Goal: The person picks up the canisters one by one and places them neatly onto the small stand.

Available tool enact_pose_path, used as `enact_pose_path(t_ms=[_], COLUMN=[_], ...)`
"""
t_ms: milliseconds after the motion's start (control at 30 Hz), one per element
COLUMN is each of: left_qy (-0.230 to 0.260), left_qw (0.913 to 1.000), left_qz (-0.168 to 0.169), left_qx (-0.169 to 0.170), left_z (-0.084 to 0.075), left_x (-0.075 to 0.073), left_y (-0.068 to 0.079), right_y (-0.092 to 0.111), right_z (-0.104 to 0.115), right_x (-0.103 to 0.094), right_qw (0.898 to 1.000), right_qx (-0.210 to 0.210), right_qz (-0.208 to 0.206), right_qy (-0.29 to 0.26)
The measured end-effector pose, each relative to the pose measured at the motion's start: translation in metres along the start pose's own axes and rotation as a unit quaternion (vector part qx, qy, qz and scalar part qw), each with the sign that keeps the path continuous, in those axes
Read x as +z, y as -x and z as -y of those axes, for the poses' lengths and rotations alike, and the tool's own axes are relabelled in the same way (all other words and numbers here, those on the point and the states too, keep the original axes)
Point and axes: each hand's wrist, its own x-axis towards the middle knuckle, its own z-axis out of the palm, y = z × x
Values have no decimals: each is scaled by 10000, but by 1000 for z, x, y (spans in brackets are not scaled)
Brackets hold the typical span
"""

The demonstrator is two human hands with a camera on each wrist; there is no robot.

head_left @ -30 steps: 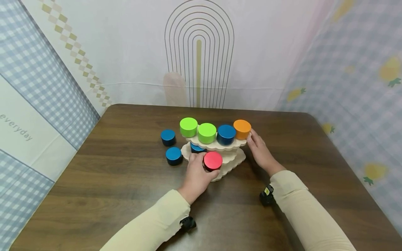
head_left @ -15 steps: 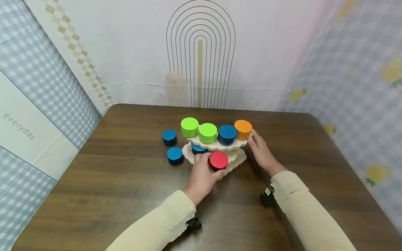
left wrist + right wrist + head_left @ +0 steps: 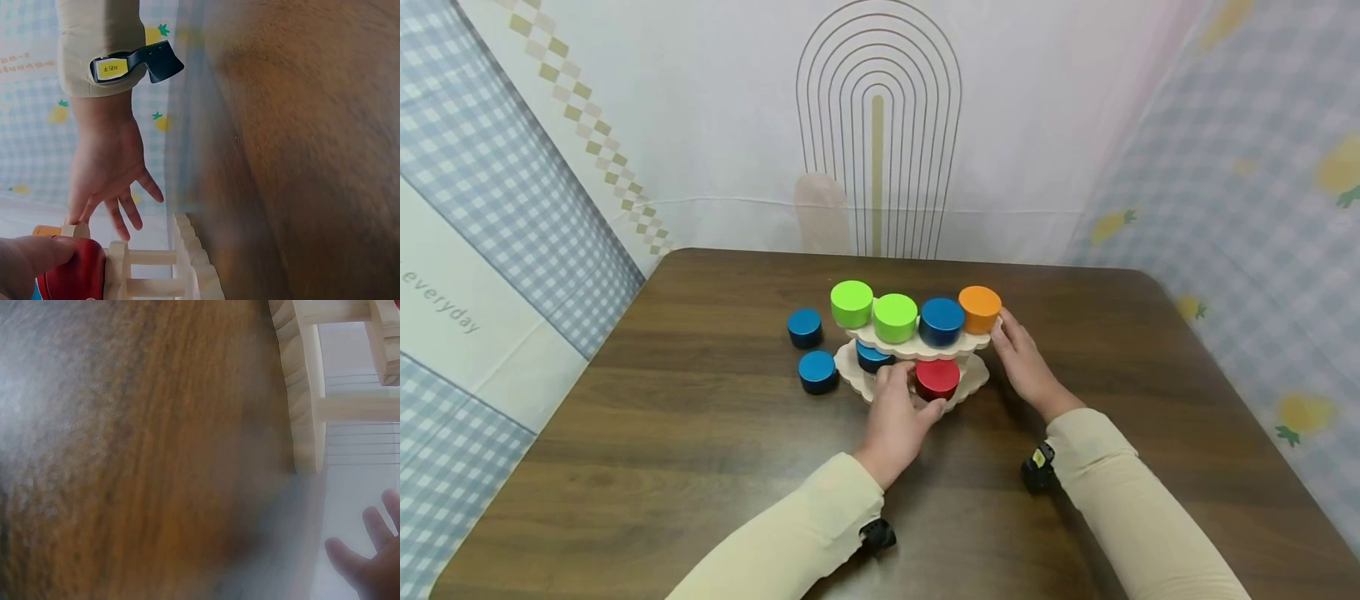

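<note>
My left hand (image 3: 898,421) holds a red round block (image 3: 937,380) at the lower level of a pale wooden tiered stand (image 3: 951,350) with scalloped edges. Its thumb lies against the red block (image 3: 72,275) in the left wrist view. At the stand's right end, my right hand (image 3: 1026,367) grips the tip of the top tier between thumb and forefinger; the other fingers stretch out loosely. Two green blocks (image 3: 895,318), a dark blue block (image 3: 942,322) and an orange block (image 3: 980,309) stand on that tier. A blue block (image 3: 874,357) sits below, partly hidden.
Two loose blue blocks stand on the brown wooden table (image 3: 700,433) left of the stand, one nearer block (image 3: 817,372) and one farther block (image 3: 805,328). A patterned cloth (image 3: 722,125) hangs behind the table and at both sides.
My left hand has moved right and slightly away from me with the red block, which now lies in under the top tier's front edge. The right hand stays in place.
</note>
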Motion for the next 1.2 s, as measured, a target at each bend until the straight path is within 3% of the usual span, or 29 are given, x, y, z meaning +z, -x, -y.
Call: enact_pose_path(t_ms=[433, 733, 967, 1200], left_qy=[-13, -558, -825, -622], left_qw=[9999, 9976, 9953, 9977], left_qz=[-122, -362, -374, -166], left_qx=[-10, 204, 347, 219], left_z=[-1, -3, -3, -2], left_x=[7, 10, 14, 15], left_y=[-5, -8, -11, -11], right_y=[-2, 0, -1, -3], right_z=[-1, 0, 0, -2], right_x=[2, 1, 3, 3], right_qw=[10000, 10000, 9998, 9997], right_qx=[-13, 48, 71, -105], right_qz=[-3, 12, 68, 33], right_qy=[-48, -73, -168, -239])
